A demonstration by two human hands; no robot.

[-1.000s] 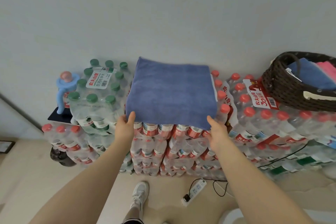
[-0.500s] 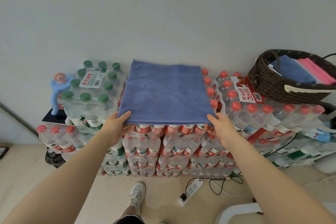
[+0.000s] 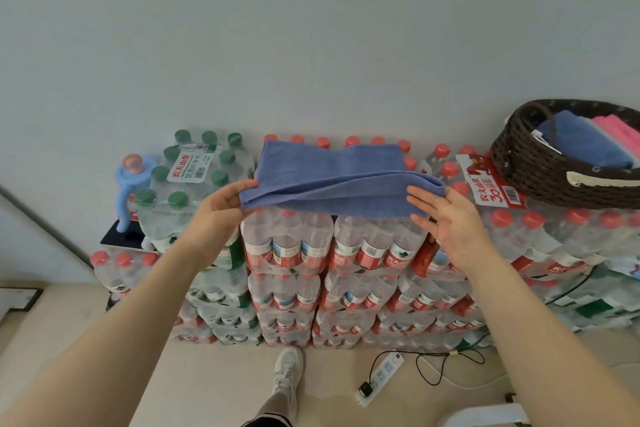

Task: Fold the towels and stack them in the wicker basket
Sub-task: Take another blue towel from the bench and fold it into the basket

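A blue towel (image 3: 332, 180) lies over stacked packs of red-capped water bottles (image 3: 332, 246), its near edge lifted off the bottles and doubled back over the rest. My left hand (image 3: 221, 208) pinches the near left corner between thumb and fingers. My right hand (image 3: 446, 218) holds the near right corner, thumb in front and fingers behind the cloth. The dark wicker basket (image 3: 533, 166) sits on the bottle packs at the right. Inside it lie a folded blue towel (image 3: 581, 142) and a folded pink towel (image 3: 620, 132).
A pack of green-capped bottles (image 3: 194, 191) stands left of the towel, with a light blue holder with a pink knob (image 3: 130, 180) beside it. On the floor lie a white power strip (image 3: 381, 378) with a black cable and my shoe (image 3: 287, 371). The wall is close behind.
Both hands have lifted the towel's near edge and carried it up and away toward the wall, so the flat towel now bends into a fold. The view has shifted slightly.
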